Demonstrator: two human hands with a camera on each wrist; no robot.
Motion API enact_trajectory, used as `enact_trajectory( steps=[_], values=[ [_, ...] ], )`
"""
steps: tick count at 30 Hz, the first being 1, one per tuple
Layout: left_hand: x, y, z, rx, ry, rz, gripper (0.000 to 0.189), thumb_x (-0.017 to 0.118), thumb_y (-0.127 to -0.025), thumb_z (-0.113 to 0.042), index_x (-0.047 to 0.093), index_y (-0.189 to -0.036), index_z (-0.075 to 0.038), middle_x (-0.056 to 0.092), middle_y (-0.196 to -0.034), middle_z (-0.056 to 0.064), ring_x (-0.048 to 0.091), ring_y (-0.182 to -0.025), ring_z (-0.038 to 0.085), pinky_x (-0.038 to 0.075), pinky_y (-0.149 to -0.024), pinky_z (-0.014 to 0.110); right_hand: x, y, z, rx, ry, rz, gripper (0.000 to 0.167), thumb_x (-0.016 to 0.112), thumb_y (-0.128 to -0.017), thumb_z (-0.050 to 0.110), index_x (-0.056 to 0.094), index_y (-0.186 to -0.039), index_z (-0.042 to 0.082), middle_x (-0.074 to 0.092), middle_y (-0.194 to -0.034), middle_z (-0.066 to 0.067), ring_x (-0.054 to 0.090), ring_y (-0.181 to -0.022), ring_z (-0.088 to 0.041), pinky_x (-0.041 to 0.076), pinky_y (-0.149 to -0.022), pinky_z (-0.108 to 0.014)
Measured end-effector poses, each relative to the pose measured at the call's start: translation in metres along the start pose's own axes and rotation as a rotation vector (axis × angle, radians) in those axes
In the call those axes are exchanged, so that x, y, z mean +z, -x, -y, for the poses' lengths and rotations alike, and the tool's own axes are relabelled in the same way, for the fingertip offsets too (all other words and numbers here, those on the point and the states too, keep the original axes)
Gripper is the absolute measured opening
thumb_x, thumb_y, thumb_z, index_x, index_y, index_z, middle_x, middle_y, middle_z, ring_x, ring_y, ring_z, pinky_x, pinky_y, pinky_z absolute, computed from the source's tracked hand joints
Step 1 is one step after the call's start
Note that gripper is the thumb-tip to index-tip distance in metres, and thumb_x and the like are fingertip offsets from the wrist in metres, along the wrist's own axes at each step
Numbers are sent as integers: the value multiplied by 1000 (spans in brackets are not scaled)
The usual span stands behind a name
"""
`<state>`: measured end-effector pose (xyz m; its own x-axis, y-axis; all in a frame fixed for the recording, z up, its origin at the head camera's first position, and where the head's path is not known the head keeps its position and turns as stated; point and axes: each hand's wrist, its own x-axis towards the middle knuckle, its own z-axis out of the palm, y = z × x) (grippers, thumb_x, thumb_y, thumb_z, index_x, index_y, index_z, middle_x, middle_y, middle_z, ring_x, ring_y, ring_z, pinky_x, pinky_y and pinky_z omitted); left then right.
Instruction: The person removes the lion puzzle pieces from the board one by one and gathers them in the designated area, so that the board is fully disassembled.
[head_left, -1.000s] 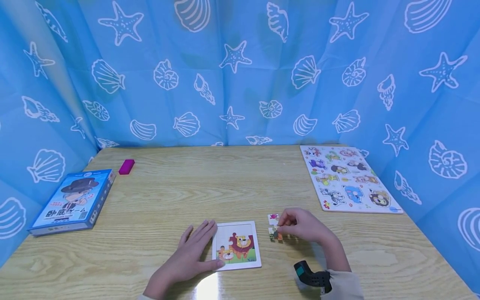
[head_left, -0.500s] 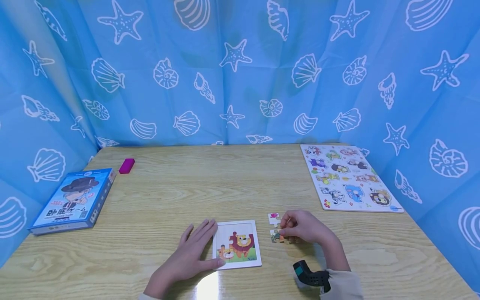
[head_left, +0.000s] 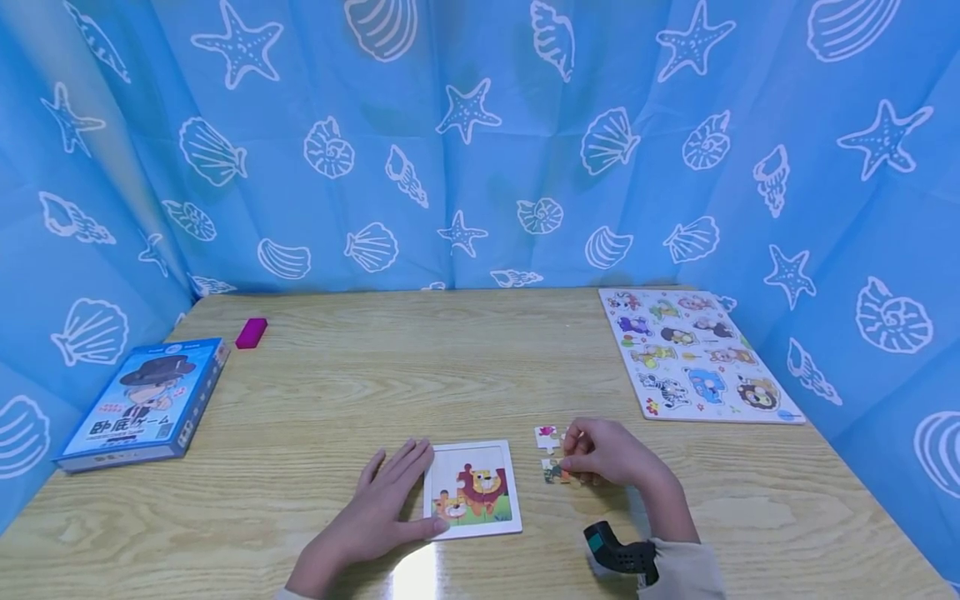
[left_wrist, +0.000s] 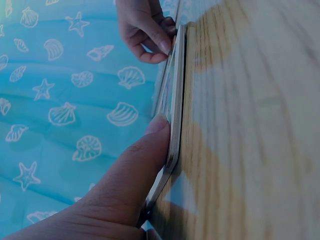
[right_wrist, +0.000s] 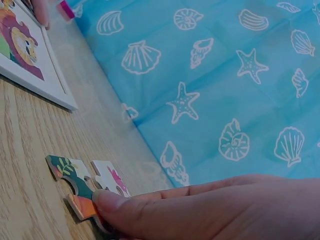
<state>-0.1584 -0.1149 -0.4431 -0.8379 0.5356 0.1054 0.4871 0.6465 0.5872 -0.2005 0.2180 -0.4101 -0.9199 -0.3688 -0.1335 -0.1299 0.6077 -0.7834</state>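
A square white jigsaw frame (head_left: pixel 456 463) lies in front of me, with joined lion-picture pieces (head_left: pixel 484 493) filling its lower part. My left hand (head_left: pixel 381 510) rests along its left side, fingers straight, thumb on the lower left corner. To the right of the frame, my right hand (head_left: pixel 609 454) pinches a green and orange jigsaw piece (right_wrist: pixel 70 168), its thumb at the orange end in the right wrist view. A white jigsaw piece (head_left: pixel 546 439) with a pink print lies just beyond it. The right hand's curled fingers hide part of the pieces.
An animal puzzle board (head_left: pixel 693 358) lies at the back right of the wooden table (head_left: pixel 420 358). On the left are a blue game box (head_left: pixel 142 400) and a small magenta block (head_left: pixel 251 333). A blue shell-print curtain (head_left: pixel 420 150) surrounds the table's back and sides.
My right hand has shifted slightly right, and the green and orange piece has moved a little the same way. The left hand and frame stay in place.
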Motion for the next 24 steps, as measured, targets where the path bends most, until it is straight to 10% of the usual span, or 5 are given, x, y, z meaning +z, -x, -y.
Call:
enact_trajectory(
  steps=[24],
  values=[
    [-1, 0, -2, 0, 18, 11, 88, 63, -86, -52, 30, -146, 4, 25, -152, 19, 14, -141, 34, -2, -107, 59, 2, -1, 4, 9, 96, -122, 15, 71, -84, 8, 57, -80, 7, 54, -67, 0, 52, -56, -13, 44, -50, -27]
  ],
)
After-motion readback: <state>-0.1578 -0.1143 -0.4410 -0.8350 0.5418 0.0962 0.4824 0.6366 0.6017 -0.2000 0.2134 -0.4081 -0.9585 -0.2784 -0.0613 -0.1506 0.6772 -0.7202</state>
